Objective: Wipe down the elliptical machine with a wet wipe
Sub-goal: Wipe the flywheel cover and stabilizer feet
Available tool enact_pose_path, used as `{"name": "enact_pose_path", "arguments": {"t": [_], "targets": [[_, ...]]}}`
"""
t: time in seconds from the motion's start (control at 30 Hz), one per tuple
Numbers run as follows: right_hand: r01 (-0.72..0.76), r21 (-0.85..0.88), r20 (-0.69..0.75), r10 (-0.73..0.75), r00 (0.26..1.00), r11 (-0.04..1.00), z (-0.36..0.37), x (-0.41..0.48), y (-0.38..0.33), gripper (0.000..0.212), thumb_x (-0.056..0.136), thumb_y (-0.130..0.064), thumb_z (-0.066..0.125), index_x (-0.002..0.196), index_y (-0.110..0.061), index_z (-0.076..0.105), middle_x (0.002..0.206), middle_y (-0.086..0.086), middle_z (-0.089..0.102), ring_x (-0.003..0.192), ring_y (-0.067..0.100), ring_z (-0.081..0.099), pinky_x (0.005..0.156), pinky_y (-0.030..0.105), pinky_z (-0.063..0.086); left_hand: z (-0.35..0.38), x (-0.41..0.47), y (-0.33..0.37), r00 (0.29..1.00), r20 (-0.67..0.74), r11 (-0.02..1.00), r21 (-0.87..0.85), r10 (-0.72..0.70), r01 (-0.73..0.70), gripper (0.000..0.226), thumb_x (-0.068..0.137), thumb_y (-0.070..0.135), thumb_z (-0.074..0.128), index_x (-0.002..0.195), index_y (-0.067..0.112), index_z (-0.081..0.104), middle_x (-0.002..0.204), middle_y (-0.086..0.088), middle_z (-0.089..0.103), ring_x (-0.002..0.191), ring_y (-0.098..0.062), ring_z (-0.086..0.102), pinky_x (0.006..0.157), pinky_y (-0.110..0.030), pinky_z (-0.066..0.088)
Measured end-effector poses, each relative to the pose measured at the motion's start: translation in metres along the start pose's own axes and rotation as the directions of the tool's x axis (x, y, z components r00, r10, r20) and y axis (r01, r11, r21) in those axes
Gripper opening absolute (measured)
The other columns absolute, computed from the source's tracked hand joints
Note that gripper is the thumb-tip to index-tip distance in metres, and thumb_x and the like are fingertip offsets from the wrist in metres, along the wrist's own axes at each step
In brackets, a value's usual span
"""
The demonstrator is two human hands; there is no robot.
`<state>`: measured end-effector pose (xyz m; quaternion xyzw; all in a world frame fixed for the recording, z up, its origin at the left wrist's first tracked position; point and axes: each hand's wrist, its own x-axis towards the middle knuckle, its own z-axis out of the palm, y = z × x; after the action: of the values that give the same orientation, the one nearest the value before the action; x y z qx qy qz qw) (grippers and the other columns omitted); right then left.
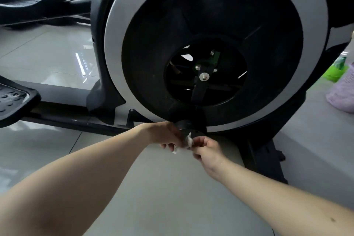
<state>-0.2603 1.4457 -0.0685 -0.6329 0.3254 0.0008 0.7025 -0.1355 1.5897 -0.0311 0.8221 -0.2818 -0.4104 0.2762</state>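
Head view: one round black-and-grey plastic elliptical flywheel housing [149,50]. Just under its bottom edge, one crumpled white wet wipe [186,142] is pinched between curled fingers of left hand [164,134] and right hand [206,149]. One black foot pedal [13,101] sits left.

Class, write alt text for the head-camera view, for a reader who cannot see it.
The left hand and right hand hold a white wet wipe between them at a round black cap low on the elliptical machine, under its big black-and-grey wheel housing. A pedal shows at left above the glossy tiled floor.
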Motion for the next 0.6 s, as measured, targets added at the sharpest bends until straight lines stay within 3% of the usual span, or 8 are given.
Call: {"name": "enact_pose_path", "arguments": {"t": [0.17, 0.27, 0.37, 0.43, 0.5, 0.53, 0.6], "targets": [[-0.098, 0.114, 0.004, 0.099, 0.995, 0.989, 0.005, 0.001, -0.001, 0.02, 0.094, 0.008, 0.06, 0.102, -0.008, 0.066, 0.095, 0.011, 0.074, 0.083, 0.018, 0.07, 0.067, 0.026, 0.049, 0.002, -0.001, 0.005, 0.997, -0.08, 0.991, 0.132, -0.017, 0.028, 0.013, 0.084, 0.024, 0.07, 0.092, 0.02, 0.079, 0.076, 0.005, 0.071, 0.067, -0.006, 0.062, 0.062, -0.017, 0.047], [-0.125, 0.268, -0.001, 0.13, 0.992, 0.955, 0.007, 0.003, -0.001, 0.014, 0.097, -0.008, 0.067, 0.111, -0.009, 0.065, 0.104, 0.017, 0.075, 0.087, 0.025, 0.074, 0.066, 0.031, 0.058, 0.004, 0.003, 0.003, 0.976, -0.216, 0.992, 0.115, -0.02, 0.046, 0.007, 0.082, 0.023, 0.073, 0.083, 0.017, 0.075, 0.073, 0.004, 0.068, 0.064, -0.007, 0.059, 0.054, -0.012, 0.043], [-0.097, 0.318, 0.012, 0.098, 0.995, 0.943, 0.015, 0.004, -0.007, 0.015, 0.093, -0.008, 0.072, 0.107, -0.003, 0.069, 0.101, 0.015, 0.076, 0.079, 0.023, 0.075, 0.07, 0.031, 0.062, 0.005, 0.005, 0.004, 0.977, -0.209, 0.995, 0.096, 0.032, -0.012, 0.011, 0.085, 0.023, 0.075, 0.083, 0.012, 0.075, 0.07, 0.004, 0.063, 0.063, -0.008, 0.054, 0.051, -0.009, 0.039], [-0.013, 0.202, -0.099, 0.034, 0.995, 0.979, 0.013, 0.009, -0.017, 0.009, 0.089, -0.006, 0.077, 0.096, -0.005, 0.073, 0.097, 0.012, 0.076, 0.074, 0.02, 0.074, 0.07, 0.026, 0.061, 0.003, 0.004, 0.008, 0.98, -0.187, 0.997, 0.031, 0.072, -0.068, 0.01, 0.089, 0.016, 0.071, 0.09, 0.007, 0.076, 0.071, 0.001, 0.062, 0.065, -0.01, 0.054, 0.054, -0.009, 0.041], [0.165, -0.153, -0.254, -0.2, 0.946, 0.974, -0.001, 0.024, -0.03, 0.008, 0.088, -0.008, 0.078, 0.087, -0.015, 0.074, 0.096, 0.004, 0.075, 0.081, 0.017, 0.072, 0.071, 0.022, 0.055, -0.002, 0.004, 0.011, 0.966, -0.251, 0.993, -0.085, 0.06, -0.084, 0.011, 0.092, 0.009, 0.066, 0.096, 0.012, 0.076, 0.07, -0.001, 0.062, 0.064, -0.011, 0.056, 0.056, -0.01, 0.045], [0.245, -0.384, -0.259, -0.359, 0.897, 0.89, -0.011, 0.031, -0.037, 0.008, 0.088, -0.009, 0.076, 0.088, -0.017, 0.075, 0.096, -0.001, 0.072, 0.086, 0.015, 0.069, 0.072, 0.019, 0.049, -0.005, 0.007, 0.007, 0.953, -0.3, 0.987, -0.141, 0.029, -0.075, 0.014, 0.093, 0.008, 0.064, 0.099, 0.014, 0.075, 0.068, -0.001, 0.061, 0.062, -0.012, 0.056, 0.054, -0.009, 0.045], [0.367, -0.619, -0.145, -0.561, 0.815, 0.694, -0.024, 0.044, -0.042, 0.009, 0.089, -0.006, 0.071, 0.093, -0.012, 0.077, 0.098, -0.002, 0.068, 0.09, 0.014, 0.063, 0.073, 0.015, 0.044, -0.009, 0.008, -0.003, 0.944, -0.329, 0.989, -0.143, -0.013, -0.036, 0.018, 0.095, 0.008, 0.061, 0.108, 0.01, 0.074, 0.073, -0.001, 0.063, 0.063, -0.011, 0.058, 0.052, -0.007, 0.044]]}}
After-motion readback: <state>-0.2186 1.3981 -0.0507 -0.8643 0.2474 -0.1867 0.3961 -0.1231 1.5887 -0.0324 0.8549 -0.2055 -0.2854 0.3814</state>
